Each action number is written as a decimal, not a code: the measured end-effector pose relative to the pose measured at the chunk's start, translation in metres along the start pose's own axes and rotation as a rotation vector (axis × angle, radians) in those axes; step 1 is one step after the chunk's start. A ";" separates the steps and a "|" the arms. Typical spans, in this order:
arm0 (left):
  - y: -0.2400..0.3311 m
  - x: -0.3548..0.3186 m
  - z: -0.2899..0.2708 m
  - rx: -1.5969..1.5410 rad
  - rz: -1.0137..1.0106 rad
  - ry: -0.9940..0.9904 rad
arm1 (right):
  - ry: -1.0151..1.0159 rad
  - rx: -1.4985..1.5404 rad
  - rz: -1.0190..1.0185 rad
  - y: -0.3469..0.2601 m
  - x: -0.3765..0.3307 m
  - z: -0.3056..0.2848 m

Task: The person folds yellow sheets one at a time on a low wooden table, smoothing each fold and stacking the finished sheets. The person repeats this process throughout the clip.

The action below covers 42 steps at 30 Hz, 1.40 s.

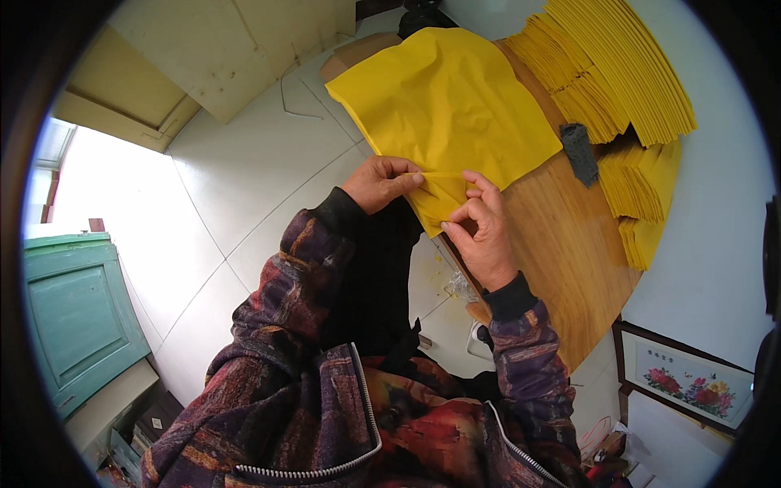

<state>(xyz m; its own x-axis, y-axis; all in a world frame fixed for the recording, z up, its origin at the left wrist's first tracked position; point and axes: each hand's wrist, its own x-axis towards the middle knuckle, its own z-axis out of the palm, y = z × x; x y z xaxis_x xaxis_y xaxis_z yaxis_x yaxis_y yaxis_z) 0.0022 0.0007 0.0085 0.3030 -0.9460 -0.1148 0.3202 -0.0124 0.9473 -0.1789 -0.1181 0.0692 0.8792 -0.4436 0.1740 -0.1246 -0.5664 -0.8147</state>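
Note:
A large yellow fabric sheet or bag (455, 106) lies spread over the far end of the wooden table, its near corner hanging past the edge toward me. My left hand (381, 182) pinches the yellow fabric's near edge between thumb and fingers. Just to its right, my right hand (482, 230) grips the lower corner between thumb and forefinger, its other fingers raised and curled against the cloth. Between the two hands the fabric forms a small triangular fold. Whether it is one layer or two, I cannot tell.
Stacks of folded yellow fabric (622, 69) stand along the right side of the wooden table (561, 260). A dark grey cloth (578, 153) lies beside them. A framed flower picture (687, 378) leans at lower right. A green cabinet (81, 317) is at left, on the tiled floor (203, 220).

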 end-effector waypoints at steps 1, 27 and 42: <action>-0.001 0.000 0.000 -0.005 0.001 0.005 | -0.008 0.025 0.006 0.002 0.001 -0.001; 0.006 -0.002 -0.006 -0.129 -0.096 -0.142 | -0.085 0.070 0.055 0.008 0.005 -0.009; 0.004 -0.004 0.001 -0.087 -0.092 -0.052 | -0.012 -0.114 -0.076 0.000 -0.003 -0.005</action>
<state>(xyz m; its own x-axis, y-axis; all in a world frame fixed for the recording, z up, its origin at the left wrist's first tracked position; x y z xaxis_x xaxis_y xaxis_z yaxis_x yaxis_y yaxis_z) 0.0015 0.0042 0.0130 0.2227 -0.9577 -0.1825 0.4219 -0.0741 0.9036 -0.1843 -0.1202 0.0717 0.8936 -0.3882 0.2252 -0.1082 -0.6734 -0.7313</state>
